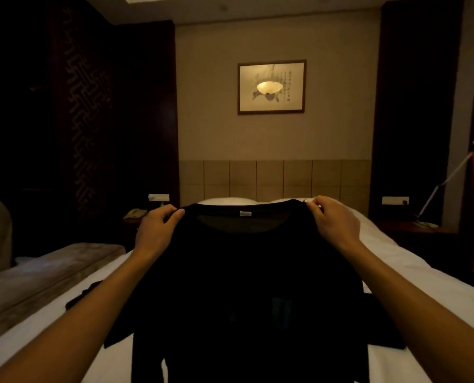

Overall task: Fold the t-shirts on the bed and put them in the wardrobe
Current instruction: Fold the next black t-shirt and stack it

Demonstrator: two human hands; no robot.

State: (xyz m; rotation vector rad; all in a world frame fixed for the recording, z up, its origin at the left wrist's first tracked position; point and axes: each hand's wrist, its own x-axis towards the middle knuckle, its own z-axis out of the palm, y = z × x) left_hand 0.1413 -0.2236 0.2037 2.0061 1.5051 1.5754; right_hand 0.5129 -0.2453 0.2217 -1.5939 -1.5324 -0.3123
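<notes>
The left hand [158, 226] and right hand [334, 218] each pinch a shoulder of the black t-shirt [247, 286], hanging between them over the bed [396, 261]. Its small white neck label [245, 213] is unreadable; the dim chest print is indistinct.

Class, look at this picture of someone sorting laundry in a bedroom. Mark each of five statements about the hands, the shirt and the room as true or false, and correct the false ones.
1. Both hands grip the black t-shirt at its shoulders. True: left hand, right hand.
2. The t-shirt is already folded into a square. False: it is held up, spread open.
3. A framed picture hangs above the headboard. True.
4. The bed has dark red sheets. False: the bedding is white.
5. The desk lamp stands on the left of the bed. False: it is on the right.
</notes>
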